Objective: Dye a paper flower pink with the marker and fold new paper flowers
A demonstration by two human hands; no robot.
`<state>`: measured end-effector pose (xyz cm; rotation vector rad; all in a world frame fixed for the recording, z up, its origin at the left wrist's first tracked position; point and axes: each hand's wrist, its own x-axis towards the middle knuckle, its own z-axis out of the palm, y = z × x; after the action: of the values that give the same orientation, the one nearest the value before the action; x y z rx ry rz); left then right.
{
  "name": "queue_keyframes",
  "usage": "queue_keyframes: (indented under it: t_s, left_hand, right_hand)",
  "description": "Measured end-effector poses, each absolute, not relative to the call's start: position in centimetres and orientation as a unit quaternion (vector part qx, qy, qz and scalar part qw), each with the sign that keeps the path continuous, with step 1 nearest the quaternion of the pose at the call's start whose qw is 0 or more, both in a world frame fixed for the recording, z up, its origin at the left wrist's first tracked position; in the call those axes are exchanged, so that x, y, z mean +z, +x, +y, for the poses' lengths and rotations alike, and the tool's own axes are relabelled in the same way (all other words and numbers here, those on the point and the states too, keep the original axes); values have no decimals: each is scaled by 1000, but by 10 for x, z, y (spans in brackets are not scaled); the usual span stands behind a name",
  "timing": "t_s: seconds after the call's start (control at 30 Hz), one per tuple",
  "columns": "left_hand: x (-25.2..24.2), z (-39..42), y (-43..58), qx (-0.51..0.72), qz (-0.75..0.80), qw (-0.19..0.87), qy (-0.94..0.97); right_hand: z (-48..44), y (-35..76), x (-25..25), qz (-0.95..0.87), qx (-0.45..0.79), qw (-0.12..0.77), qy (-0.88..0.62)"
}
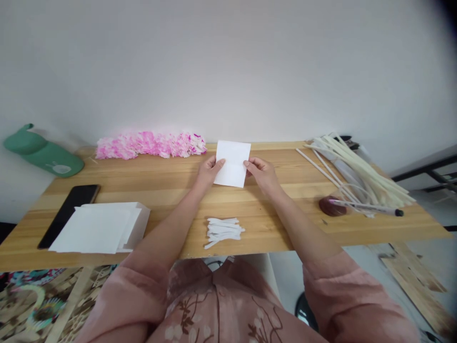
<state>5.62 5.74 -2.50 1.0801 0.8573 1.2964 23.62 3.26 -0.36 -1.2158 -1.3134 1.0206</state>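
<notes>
A white sheet of paper (233,164), roughly rectangular, is held up above the middle of the table near its back edge. My left hand (210,170) pinches its left side, thumb in front and fingers behind. On the opposite side my right hand (262,171) grips the right edge the same way. Below the sheet, near the front edge, lies a small pile of twisted white paper strips (224,230). To the left a stack of white paper (96,228) partly covers a dark phone (71,207).
Pink and white paper flowers (152,145) line the wall. A green bottle (46,151) lies tilted at the far left. On the right are pale long strips (364,169), a marker pen (367,207) and a dark red round object (332,206), all on the wooden table (167,183).
</notes>
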Motion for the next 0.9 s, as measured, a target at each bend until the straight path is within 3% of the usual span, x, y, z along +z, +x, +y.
queue_keyframes:
  t_s: [0.9]
  left_hand:
    - [-28,59,56,557,370,587,456]
  right_hand:
    - [36,238,-9,-534,432,514,-514]
